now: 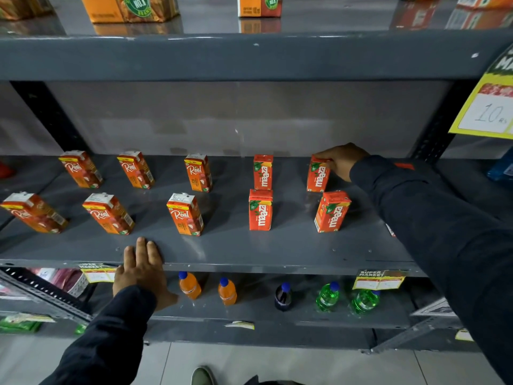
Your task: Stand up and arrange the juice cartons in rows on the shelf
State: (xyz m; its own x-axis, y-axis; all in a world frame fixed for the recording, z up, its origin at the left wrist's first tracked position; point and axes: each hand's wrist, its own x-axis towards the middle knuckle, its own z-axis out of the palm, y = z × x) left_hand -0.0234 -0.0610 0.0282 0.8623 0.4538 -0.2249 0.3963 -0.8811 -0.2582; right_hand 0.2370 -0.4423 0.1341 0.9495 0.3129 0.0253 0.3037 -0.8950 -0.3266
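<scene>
Small orange juice cartons stand upright in two rows on the grey metal shelf (pixel 236 245). The back row runs from a Real carton (pixel 81 169) at the left to a Maaza carton (pixel 318 175) at the right. My right hand (pixel 342 161) grips the top of that back-right Maaza carton. In the front row stand several cartons, among them a Real carton (pixel 185 213), a Maaza carton (pixel 260 209) and a tilted Maaza carton (pixel 331 212). My left hand (pixel 141 269) lies flat, fingers spread, on the shelf's front edge, holding nothing.
The shelf below holds two orange bottles (pixel 190 285), a dark bottle (pixel 282 296) and two green bottles (pixel 327 297). More cartons (pixel 259 6) stand on the shelf above. A yellow price sign (pixel 488 107) hangs at the right. Price tags (pixel 379 279) stick to the shelf edge.
</scene>
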